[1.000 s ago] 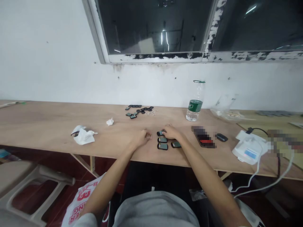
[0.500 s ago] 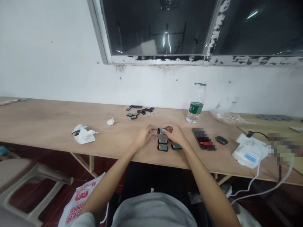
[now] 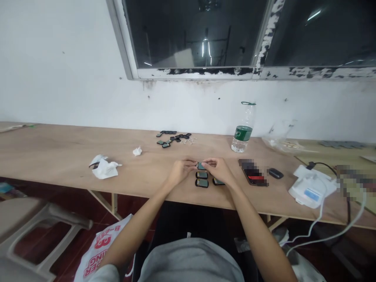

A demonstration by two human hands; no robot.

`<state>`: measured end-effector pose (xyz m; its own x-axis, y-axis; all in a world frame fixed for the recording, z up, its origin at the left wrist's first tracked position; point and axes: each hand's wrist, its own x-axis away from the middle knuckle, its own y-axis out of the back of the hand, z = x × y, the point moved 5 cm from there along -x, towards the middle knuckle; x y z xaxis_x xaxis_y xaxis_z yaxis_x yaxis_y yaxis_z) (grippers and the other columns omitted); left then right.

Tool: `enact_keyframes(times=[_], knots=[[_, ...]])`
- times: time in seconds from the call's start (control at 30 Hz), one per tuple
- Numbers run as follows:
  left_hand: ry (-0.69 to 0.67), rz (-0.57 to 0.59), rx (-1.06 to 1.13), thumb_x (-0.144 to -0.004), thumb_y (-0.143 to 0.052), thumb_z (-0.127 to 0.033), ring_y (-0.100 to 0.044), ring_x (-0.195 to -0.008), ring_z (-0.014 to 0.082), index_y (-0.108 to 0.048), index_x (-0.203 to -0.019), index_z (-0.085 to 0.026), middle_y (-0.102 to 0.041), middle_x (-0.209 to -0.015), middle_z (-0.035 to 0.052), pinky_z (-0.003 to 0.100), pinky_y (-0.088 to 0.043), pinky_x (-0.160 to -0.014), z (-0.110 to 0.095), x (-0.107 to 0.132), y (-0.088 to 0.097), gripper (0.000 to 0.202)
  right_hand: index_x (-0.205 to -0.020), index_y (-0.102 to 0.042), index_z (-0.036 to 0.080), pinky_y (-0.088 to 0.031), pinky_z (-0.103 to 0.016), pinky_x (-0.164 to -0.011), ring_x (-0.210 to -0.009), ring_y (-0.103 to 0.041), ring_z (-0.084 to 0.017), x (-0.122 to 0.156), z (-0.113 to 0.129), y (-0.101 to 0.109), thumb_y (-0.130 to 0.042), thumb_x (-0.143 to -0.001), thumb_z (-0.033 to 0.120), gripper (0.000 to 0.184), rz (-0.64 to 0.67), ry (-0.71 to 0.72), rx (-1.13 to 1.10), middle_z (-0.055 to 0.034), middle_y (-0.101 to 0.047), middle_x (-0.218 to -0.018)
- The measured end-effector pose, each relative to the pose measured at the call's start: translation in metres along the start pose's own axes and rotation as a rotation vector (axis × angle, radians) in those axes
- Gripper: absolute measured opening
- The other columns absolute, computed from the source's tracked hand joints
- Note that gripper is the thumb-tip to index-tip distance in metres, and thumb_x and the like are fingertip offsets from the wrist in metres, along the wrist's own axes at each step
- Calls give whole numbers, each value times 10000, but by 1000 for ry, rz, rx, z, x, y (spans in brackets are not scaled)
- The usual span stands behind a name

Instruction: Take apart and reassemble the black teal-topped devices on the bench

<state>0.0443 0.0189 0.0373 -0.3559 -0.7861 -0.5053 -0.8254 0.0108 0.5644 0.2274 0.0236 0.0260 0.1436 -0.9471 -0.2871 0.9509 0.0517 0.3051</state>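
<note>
The left hand (image 3: pixel 180 171) and right hand (image 3: pixel 219 171) meet low over the surface (image 3: pixel 58 156), fingers curled inward and tips close together. They appear to pinch a small black-rimmed screen (image 3: pixel 201 166) from either end, though whether it is lifted clear of the wood cannot be told. The screen lies directly between the hands, straight ahead of the person, with its long axis seeming to run left to right, along the surface's front edge. Neither hand is clearly nearer: the left reaches its left end, the right its right end and upper side.

Just below it sit three similar screens (image 3: pixel 201 178), two stacked toward the person and one (image 3: pixel 219 181) just under the right hand's heel. Farther off, toward the wall, lies a cluster of small black pieces (image 3: pixel 172 138) with tiny metal bits (image 3: pixel 188 141) beside it. A water bottle (image 3: pixel 243 134) stands to the right, near a pixelated phone (image 3: pixel 254 173) and a white device (image 3: pixel 311 192). Crumpled tissue (image 3: pixel 104 169) lies well to the left.
</note>
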Motion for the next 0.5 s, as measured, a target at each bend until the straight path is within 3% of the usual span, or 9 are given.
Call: enact_keyframes(times=[0.17, 0.27, 0.4, 0.5], knots=[[214, -43, 346, -732, -799, -301, -730, -962, 277, -793, -821, -165, -771, -1061, 107, 410, -567, -934, 16, -1, -8, 162, -930, -737, 149, -606, -331, -684, -749, -738, -231, 3, -1, -1, -712, -810, 383, 264, 26, 12, -42, -107, -784, -880], [264, -59, 459, -627, -861, -343, -737, -915, 280, -767, -740, -153, -779, -1003, 112, 421, -582, -902, 21, -1, -10, 240, -927, -744, 149, -595, -322, -721, -780, -741, -227, 5, 4, -2, -707, -808, 378, 261, 32, 29, -12, -104, -785, -898], [314, -30, 471, -571, -886, -348, -735, -876, 270, -738, -717, -150, -781, -951, 103, 408, -592, -864, 26, 1, -10, 287, -911, -752, 156, -584, -316, -762, -816, -738, -220, 5, 8, -5, -693, -810, 369, 243, 61, 32, 3, -89, -785, -895], [278, -7, 403, -645, -843, -331, -737, -866, 260, -732, -780, -147, -778, -967, 106, 398, -593, -858, 26, 0, -9, 253, -912, -743, 161, -581, -322, -775, -838, -735, -224, 3, 2, -7, -702, -802, 380, 248, 38, 11, -22, -92, -781, -908]])
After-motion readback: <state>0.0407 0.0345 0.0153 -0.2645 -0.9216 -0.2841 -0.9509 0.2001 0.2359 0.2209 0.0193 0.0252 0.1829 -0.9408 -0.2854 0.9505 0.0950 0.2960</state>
